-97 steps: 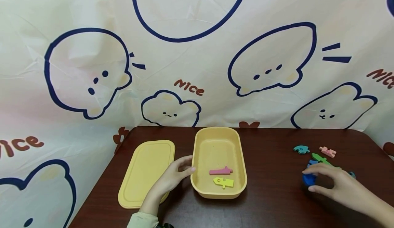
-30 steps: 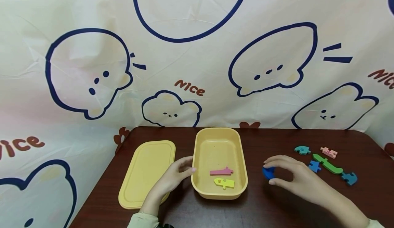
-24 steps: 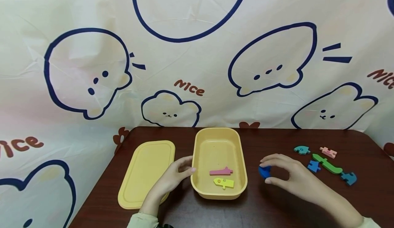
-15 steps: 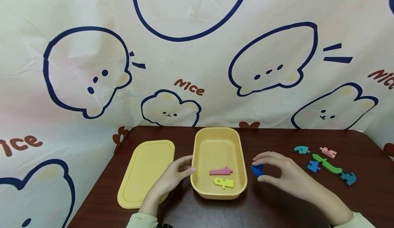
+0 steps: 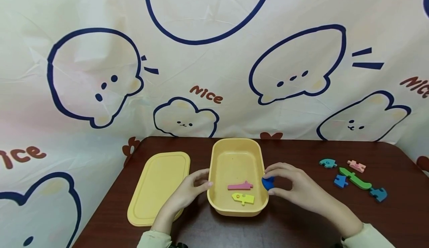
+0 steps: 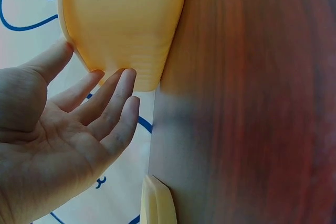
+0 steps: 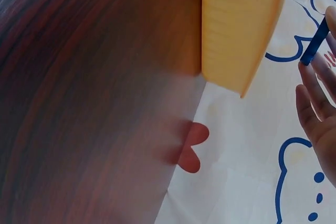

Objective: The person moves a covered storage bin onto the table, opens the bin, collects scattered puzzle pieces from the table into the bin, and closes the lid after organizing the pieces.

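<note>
My right hand pinches a dark blue puzzle piece between thumb and fingers, at the right rim of a yellow box. In the right wrist view that puzzle piece shows edge-on as a thin slab, above the level of the box rim. My left hand rests against the box's left side; in the left wrist view its thumb tip is at the rim and its fingers lie loosely bent along the outer wall. Inside the box are a pink puzzle piece and a yellow puzzle piece.
A flat yellow lid lies left of the box. On the right of the dark table are a teal piece, a light pink piece, a green piece, a blue piece and a dark teal piece. A printed cloth hangs behind.
My right hand has carried the dark blue puzzle piece leftward from the scattered pieces to the box's right rim. My left hand has stayed at the box's left side.
</note>
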`<state>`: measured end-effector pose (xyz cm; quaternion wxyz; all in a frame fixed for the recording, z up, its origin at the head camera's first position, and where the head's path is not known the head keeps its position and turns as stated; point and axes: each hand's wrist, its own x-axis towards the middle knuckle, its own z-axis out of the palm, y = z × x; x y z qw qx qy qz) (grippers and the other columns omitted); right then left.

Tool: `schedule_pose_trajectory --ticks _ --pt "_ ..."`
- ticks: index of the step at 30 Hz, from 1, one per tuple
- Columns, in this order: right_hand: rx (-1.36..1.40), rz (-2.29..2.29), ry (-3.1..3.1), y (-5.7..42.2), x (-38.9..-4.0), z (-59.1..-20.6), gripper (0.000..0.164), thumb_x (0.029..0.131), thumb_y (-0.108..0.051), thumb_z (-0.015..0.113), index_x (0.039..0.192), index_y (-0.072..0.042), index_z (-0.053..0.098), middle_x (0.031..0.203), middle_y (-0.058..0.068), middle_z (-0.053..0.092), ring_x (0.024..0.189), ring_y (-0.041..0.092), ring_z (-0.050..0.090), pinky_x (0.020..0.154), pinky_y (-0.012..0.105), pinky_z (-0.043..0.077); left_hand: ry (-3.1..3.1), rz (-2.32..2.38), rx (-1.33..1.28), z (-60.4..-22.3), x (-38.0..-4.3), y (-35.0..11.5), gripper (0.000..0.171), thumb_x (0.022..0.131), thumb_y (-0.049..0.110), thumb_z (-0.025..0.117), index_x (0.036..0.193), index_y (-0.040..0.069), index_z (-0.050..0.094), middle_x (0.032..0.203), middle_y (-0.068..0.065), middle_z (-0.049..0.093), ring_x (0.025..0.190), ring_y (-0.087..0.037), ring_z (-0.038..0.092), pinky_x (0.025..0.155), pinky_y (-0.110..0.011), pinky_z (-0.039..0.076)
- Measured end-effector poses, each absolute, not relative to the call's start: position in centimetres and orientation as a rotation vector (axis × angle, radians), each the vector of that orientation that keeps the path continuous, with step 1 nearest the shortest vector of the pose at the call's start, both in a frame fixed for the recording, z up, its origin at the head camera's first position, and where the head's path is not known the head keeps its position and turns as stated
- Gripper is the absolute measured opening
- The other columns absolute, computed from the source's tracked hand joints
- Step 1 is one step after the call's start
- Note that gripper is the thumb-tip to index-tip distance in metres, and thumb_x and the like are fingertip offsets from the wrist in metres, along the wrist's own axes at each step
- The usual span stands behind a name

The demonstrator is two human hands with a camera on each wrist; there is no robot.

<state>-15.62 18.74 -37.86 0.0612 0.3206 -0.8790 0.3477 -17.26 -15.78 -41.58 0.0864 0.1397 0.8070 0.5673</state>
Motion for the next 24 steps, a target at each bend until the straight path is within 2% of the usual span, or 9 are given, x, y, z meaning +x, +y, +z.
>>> schedule_pose_trajectory --ticks 5,9,12,17,24 --pt "0.963 1.062 -2.659 17.8 -16.2 -38.2 0.030 0.084 -0.023 0.081 0.112 -0.027 0.071 0.120 -0.012 0.061 0.110 0.012 0.058 0.090 0.040 0.053 2.396 1.698 0.422 -41.5 -17.2 -15.8 0.049 0.098 0.012 0.064 0.140 -0.008 0.048 0.136 -0.028 0.053 0.118 -0.039 0.058 0.095 -0.047 0.048" --pt "0.978 1.074 -2.630 17.0 -17.0 -38.4 0.031 0.082 -0.016 0.083 0.110 -0.025 0.072 0.118 -0.010 0.061 0.107 0.011 0.059 0.089 0.037 0.054 2.390 1.704 0.435 -41.4 -17.2 -16.0 0.050 0.098 0.013 0.064 0.140 -0.008 0.048 0.136 -0.028 0.053 0.118 -0.038 0.058 0.094 -0.046 0.049" --pt "1.008 1.105 -2.602 16.4 -17.6 -38.5 0.030 0.082 -0.015 0.082 0.109 -0.021 0.073 0.117 -0.007 0.062 0.104 0.012 0.060 0.088 0.037 0.054 2.398 1.699 0.429 -41.5 -17.2 -15.9 0.050 0.098 0.014 0.065 0.140 -0.007 0.049 0.136 -0.027 0.054 0.117 -0.038 0.058 0.094 -0.047 0.049" --pt "0.999 1.133 -2.600 15.8 -18.4 -38.3 0.031 0.080 -0.013 0.083 0.109 -0.018 0.073 0.116 -0.005 0.063 0.105 0.013 0.060 0.090 0.043 0.053 2.417 1.688 0.418 -41.4 -17.3 -16.0 0.049 0.097 0.014 0.065 0.139 -0.006 0.050 0.135 -0.026 0.055 0.118 -0.037 0.058 0.095 -0.048 0.048" --pt "0.975 1.107 -2.594 15.7 -19.2 -38.2 0.032 0.077 -0.012 0.085 0.107 -0.017 0.075 0.114 -0.003 0.064 0.105 0.016 0.060 0.091 0.043 0.052 2.409 1.694 0.416 -41.6 -17.2 -15.8 0.048 0.098 0.013 0.064 0.140 -0.006 0.049 0.136 -0.026 0.054 0.118 -0.038 0.058 0.096 -0.048 0.048"
